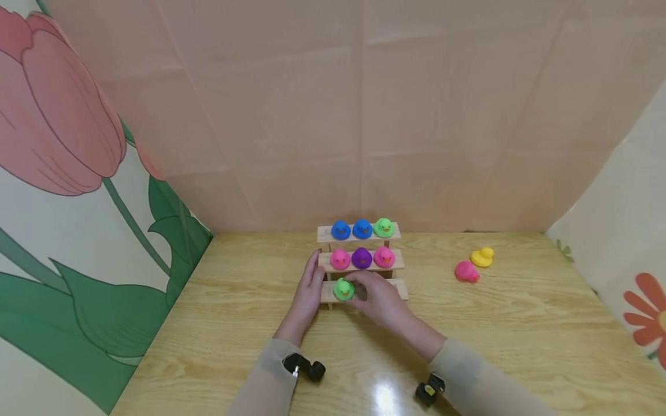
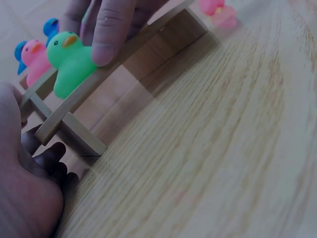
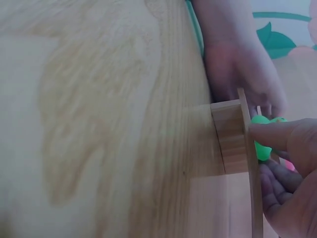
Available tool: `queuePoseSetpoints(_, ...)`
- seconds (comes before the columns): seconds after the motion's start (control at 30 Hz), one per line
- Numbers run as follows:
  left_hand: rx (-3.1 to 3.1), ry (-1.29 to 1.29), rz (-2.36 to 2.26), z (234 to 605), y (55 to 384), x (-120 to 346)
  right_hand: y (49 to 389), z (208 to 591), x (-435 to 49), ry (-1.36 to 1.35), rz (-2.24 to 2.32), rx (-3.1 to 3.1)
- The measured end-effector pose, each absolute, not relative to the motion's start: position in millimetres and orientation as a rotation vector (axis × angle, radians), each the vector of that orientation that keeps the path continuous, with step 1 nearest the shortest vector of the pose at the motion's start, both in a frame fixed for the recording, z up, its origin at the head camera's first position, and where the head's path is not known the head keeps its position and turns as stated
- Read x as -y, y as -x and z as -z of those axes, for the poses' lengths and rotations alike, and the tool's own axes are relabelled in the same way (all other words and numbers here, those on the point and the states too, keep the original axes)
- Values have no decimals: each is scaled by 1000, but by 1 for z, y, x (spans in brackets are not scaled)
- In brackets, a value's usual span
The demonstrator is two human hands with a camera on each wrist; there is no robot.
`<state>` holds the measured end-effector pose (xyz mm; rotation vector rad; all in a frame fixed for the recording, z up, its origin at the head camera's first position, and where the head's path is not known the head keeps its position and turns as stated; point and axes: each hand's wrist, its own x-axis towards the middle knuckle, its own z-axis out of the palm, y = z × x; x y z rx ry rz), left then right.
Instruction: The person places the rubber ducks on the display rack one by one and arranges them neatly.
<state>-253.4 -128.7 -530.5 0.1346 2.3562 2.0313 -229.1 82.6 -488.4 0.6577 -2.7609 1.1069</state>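
A three-tier wooden display rack (image 1: pixel 325 263) holds small rubber ducks. My right hand (image 1: pixel 382 300) pinches a green rubber duck (image 1: pixel 343 289) at the left part of the lowest tier, thumb and fingers on its right side. In the left wrist view that green duck (image 2: pixel 72 62) sits upright at the shelf board. My left hand (image 1: pixel 306 297) holds the rack's left end, with fingertips (image 2: pixel 57 153) curled below the lowest board. On the middle tier stand a pink duck (image 1: pixel 340 259), a purple duck (image 1: pixel 361 258) and another pink duck (image 1: pixel 384 257).
Two blue ducks, one a left blue duck (image 1: pixel 340 230), and a green duck (image 1: pixel 384 227) line the top tier. Right of the rack, a yellow duck (image 1: pixel 482 257) and a tipped pink duck (image 1: pixel 466 271) lie on the wooden table (image 1: pixel 239 323). A pinkish backdrop (image 1: pixel 291 115) rises behind.
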Motion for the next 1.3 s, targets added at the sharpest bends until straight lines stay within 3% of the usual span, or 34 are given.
queuePoseSetpoints(1.3, -2363, -120, -2021, 533, 254, 129, 219, 486, -90, -601, -1223, 2722)
